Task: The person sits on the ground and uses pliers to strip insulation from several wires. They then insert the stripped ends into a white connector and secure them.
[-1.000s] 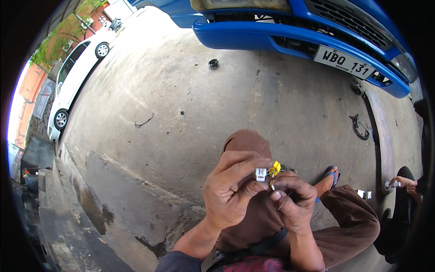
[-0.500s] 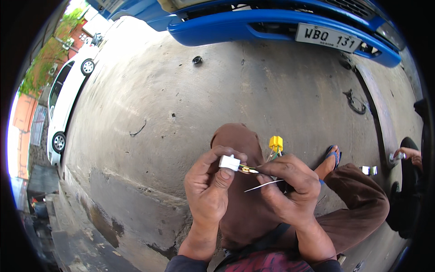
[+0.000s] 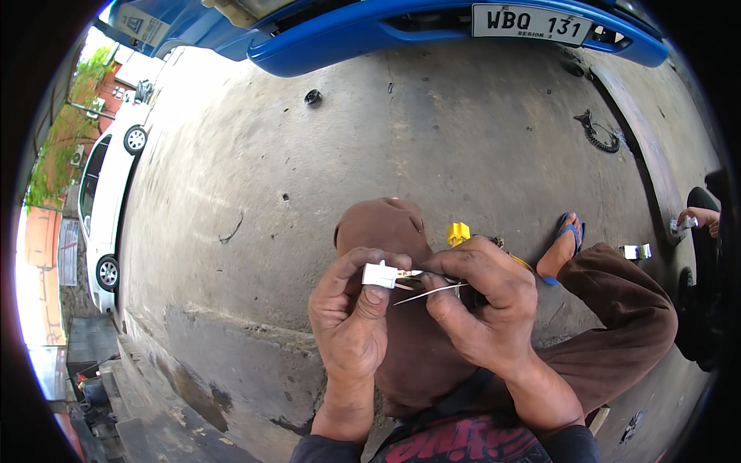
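My left hand (image 3: 353, 309) pinches a white plastic wire connector (image 3: 378, 275) between thumb and fingers, above my raised knee. My right hand (image 3: 494, 301) is closed on a wire (image 3: 434, 275), whose metal end reaches the connector's right side. How deep that end sits in the housing is hard to make out. A thin, pale, pointed strip (image 3: 421, 295) also sticks out from the right hand's thumb and fingers. Just beyond the right knuckles shows a yellow connector (image 3: 458, 233); its wires are mostly hidden behind the hand.
A blue vehicle's bumper (image 3: 347, 38) spans the far edge. A small black round part (image 3: 312, 97) and a coiled black cable (image 3: 600, 139) lie on the concrete. At right, another person's hand (image 3: 701, 219) holds a small object near a shiny packet (image 3: 637, 252). A white car (image 3: 112, 208) stands left.
The wire's metal end has moved left, up against the white connector, where more of it showed outside before. The yellow connector has sunk lower behind my right hand. The whole view has shifted slightly.
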### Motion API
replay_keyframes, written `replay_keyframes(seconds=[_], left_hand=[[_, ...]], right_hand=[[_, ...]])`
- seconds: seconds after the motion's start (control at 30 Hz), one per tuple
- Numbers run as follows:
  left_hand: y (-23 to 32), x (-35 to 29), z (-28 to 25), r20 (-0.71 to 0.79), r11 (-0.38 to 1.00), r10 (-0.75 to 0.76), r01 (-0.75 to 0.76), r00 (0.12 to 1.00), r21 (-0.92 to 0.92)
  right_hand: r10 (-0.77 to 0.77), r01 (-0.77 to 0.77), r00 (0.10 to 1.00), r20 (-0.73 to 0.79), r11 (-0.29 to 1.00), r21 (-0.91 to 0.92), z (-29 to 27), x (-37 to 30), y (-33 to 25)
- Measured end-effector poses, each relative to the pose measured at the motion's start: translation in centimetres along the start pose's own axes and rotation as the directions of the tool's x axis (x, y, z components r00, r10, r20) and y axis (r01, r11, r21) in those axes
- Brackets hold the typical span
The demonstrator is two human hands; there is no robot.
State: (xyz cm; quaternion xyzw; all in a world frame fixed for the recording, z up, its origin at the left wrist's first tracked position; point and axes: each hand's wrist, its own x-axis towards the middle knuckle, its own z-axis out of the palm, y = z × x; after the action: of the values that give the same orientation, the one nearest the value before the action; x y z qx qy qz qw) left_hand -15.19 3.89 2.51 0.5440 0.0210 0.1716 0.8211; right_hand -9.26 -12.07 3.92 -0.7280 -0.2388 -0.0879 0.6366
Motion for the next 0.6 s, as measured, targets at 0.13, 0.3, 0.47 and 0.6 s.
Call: replay_keyframes(seconds=[0.13, 0.3, 0.47, 0.6], left_hand=[[-0.8, -0.3, 0.6, -0.056, 1.0, -0.005, 0.004, 0.998, -0.014], [-1.6, -0.1, 0.4, -0.127, 1.0, 0.026, -0.024, 0.992, 0.017], [-1.8, -0.2, 0.5, -0.073, 0.999, -0.04, 0.037, 0.997, -0.036], [-1.8, -0.1, 0.5, -0.05, 0.996, -0.051, 0.054, 0.997, 0.071]], right_hand=[[-0.031, 0.031, 0.999, -0.014, 1.0, 0.004, 0.5, -0.3, 0.4], [-0.042, 0.043, 0.998, -0.046, 0.999, 0.013, 0.9, -0.4, 1.2], [-0.1, 0.101, 0.995, -0.028, 0.995, 0.023, 1.0, -0.4, 1.7], [-0.045, 0.045, 0.999, 0.006, 0.999, 0.005, 1.0, -0.8, 1.9]])
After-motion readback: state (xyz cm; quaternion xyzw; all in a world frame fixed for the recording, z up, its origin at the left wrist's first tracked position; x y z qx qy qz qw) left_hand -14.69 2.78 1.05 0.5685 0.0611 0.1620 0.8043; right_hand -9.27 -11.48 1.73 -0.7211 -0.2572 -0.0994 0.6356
